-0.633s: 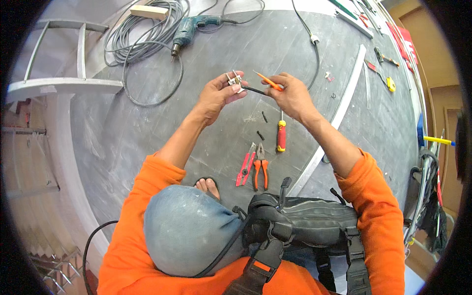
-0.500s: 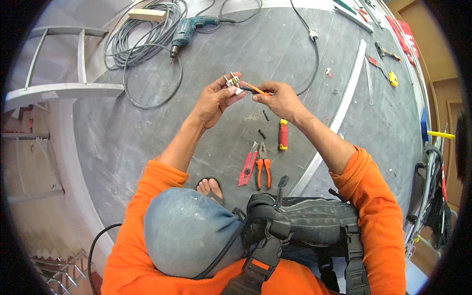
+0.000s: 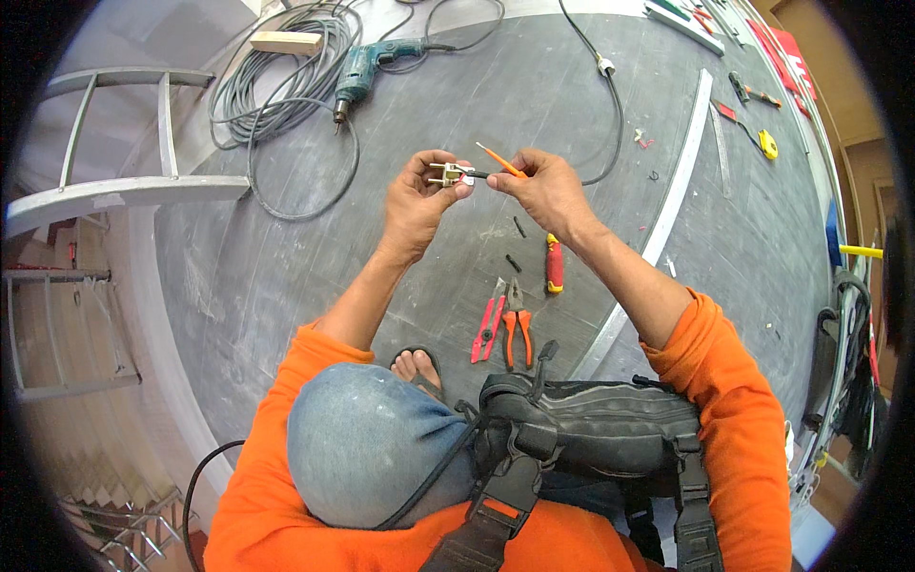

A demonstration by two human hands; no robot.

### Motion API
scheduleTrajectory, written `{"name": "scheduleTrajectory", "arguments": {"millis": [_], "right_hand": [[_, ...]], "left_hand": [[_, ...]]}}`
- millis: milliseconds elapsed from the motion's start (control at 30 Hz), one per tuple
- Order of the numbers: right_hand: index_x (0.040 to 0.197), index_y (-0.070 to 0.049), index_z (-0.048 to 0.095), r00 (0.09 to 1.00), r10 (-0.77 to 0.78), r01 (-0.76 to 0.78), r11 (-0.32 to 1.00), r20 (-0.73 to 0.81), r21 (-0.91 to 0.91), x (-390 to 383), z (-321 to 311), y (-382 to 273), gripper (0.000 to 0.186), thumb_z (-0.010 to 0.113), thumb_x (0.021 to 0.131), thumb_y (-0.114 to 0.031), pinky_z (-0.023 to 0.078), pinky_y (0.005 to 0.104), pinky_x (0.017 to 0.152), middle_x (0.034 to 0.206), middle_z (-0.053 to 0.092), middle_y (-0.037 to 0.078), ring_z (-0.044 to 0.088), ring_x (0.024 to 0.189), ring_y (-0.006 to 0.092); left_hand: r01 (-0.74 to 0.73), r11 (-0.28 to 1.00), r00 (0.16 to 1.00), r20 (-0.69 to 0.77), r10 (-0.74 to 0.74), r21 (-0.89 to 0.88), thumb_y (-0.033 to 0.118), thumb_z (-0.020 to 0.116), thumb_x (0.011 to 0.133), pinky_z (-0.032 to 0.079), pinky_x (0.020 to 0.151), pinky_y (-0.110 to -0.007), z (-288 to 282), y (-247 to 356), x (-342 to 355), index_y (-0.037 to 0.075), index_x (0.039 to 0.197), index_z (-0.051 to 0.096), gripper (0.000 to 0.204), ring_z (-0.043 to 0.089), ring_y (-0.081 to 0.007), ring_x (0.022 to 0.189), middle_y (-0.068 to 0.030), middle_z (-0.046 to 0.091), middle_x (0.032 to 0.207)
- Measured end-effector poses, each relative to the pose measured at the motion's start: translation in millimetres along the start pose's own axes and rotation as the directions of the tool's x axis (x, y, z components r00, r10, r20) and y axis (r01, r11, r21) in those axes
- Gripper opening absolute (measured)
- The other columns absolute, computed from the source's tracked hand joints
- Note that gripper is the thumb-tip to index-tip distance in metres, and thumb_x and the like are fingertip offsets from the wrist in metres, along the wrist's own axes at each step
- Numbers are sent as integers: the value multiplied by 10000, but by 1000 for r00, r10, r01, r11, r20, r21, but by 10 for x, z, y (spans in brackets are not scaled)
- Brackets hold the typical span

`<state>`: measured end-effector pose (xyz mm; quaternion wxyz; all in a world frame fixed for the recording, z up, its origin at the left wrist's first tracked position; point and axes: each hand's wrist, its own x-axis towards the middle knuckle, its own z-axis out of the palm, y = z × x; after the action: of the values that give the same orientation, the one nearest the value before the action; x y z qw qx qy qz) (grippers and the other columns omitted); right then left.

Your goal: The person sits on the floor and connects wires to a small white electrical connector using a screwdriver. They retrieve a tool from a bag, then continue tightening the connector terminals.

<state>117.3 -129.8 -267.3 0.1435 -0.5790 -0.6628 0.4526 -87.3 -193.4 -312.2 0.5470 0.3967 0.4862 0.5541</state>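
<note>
My left hand [image 3: 412,214] is closed around an electrical plug [image 3: 449,174], its metal prongs pointing left and its inner parts exposed. A black cable [image 3: 479,174] runs into the plug's right end. My right hand [image 3: 551,195] pinches that cable beside the plug and also holds a slim orange screwdriver [image 3: 502,161], whose tip points up and left, apart from the plug. Below the hands, a red-and-yellow handled tool [image 3: 555,263], orange-handled pliers [image 3: 517,334] and a pink utility knife [image 3: 489,327] lie on the grey floor, near two short black cable scraps.
A teal drill [image 3: 360,71] lies beside a coiled grey cable [image 3: 257,110] with a wood block [image 3: 286,42] on it. A metal ladder [image 3: 133,193] is at left. A long metal strip [image 3: 667,205], a tape measure [image 3: 767,144] and a hammer [image 3: 753,93] lie at right.
The screwdriver has swung from lying along the cable to pointing up and left, away from the plug. The plug has turned so its prongs point left.
</note>
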Motion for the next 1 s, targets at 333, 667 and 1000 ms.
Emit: {"name": "scheduleTrajectory", "arguments": {"millis": [333, 667, 1000], "right_hand": [[986, -67, 738, 999, 40, -45, 984, -33, -175, -63, 119, -60, 392, 814, 853, -428, 533, 461, 750, 846, 740, 130, 725, 844, 326], [980, -65, 753, 999, 36, -33, 974, 9, -223, -32, 202, 46, 390, 802, 859, -432, 540, 469, 747, 825, 744, 140, 736, 841, 334], [1014, -56, 771, 999, 41, -35, 966, 18, -257, -35, 327, 226, 410, 808, 839, -424, 548, 469, 758, 848, 750, 163, 738, 849, 348]], "left_hand": [[134, 991, 991, -26, -134, 9, 20, 739, 923, 554, 1046, -339, 105, -102, -89, 7, 1383, 526, 507, 665, -197, 1156, -139, 669, 1298], [304, 939, 951, 115, -289, -158, 21, 708, 913, 531, 1098, -355, -104, -213, -87, -50, 1405, 490, 543, 665, -230, 1169, -169, 661, 1280], [465, 883, 884, 75, -461, -57, 167, 696, 979, 613, 953, -328, -94, -331, -134, -77, 1328, 550, 450, 734, -246, 1048, -171, 716, 1138]]}}
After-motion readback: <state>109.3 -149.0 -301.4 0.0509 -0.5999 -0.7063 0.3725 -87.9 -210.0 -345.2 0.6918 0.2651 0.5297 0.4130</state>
